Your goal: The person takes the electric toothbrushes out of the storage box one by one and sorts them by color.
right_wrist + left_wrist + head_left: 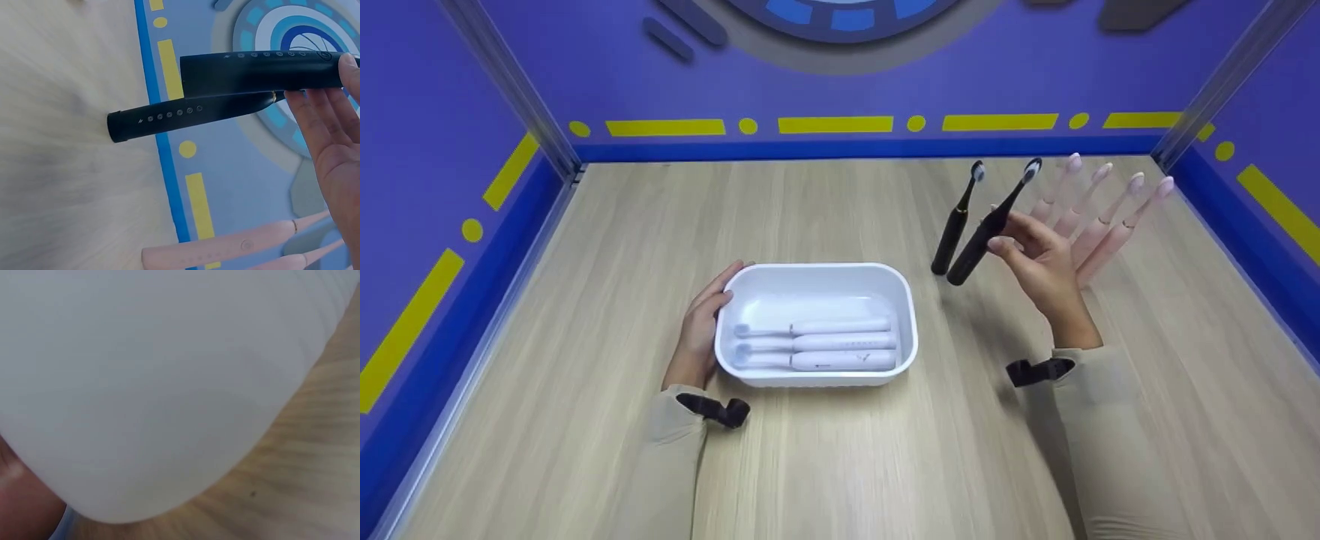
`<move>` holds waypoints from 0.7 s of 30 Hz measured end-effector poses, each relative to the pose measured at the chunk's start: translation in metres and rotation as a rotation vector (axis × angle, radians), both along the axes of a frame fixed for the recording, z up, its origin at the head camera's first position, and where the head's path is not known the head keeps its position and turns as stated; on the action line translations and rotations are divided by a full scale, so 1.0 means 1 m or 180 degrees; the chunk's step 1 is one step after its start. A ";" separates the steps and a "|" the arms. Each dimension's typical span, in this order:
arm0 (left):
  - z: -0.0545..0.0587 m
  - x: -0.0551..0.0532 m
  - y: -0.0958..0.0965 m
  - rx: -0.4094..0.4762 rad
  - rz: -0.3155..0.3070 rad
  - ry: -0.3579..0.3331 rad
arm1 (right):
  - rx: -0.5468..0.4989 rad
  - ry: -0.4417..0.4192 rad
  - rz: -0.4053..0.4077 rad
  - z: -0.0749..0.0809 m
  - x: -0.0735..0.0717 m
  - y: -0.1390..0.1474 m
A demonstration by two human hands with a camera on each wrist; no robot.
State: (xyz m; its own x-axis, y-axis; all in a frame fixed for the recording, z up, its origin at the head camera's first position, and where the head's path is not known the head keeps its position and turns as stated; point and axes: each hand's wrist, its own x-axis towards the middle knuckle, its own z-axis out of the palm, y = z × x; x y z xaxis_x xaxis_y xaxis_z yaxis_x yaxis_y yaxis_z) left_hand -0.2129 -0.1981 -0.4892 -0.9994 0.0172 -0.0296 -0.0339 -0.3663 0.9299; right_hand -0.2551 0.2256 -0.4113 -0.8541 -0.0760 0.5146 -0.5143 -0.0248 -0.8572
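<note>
In the head view my right hand pinches a black electric toothbrush by its handle, thumb on one side and fingers on the other. Its brush head points up and away, with the lower handle end free. Just left of it a second black electric toothbrush stands upright on the table; the right wrist view shows this toothbrush behind the held one. My left hand grips the left end of a white plastic bin. Three white electric toothbrushes lie side by side in the bin, heads to the left.
Several pink electric toothbrushes stand upright beyond my right hand, partly hidden by it. The wooden table meets blue panels at the back and both sides.
</note>
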 end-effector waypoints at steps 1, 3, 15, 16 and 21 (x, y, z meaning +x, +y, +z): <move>0.000 0.000 0.000 -0.0003 0.0010 -0.0010 | -0.0014 -0.0025 -0.0022 -0.001 0.000 0.000; 0.000 0.000 0.000 -0.0009 0.0034 -0.0032 | -0.0050 -0.0073 -0.0059 -0.003 -0.002 0.002; 0.001 0.000 0.000 -0.0167 0.0064 -0.0104 | -0.0048 -0.0224 -0.0167 -0.016 -0.013 0.006; 0.001 0.000 0.000 -0.0177 0.0062 -0.0107 | -0.0016 -0.0239 -0.0180 -0.017 -0.015 0.006; 0.000 0.000 -0.001 -0.0174 0.0042 -0.0129 | 0.0258 -0.0203 -0.0308 -0.020 -0.019 0.004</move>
State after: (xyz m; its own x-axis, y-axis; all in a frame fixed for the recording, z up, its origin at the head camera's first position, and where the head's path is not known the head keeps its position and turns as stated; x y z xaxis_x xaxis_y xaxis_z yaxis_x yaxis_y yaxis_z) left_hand -0.2132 -0.1996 -0.4888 -0.9975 0.0013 -0.0705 -0.0673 -0.3157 0.9465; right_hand -0.2744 0.2301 -0.4312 -0.8902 -0.0308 0.4545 -0.4553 0.0931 -0.8855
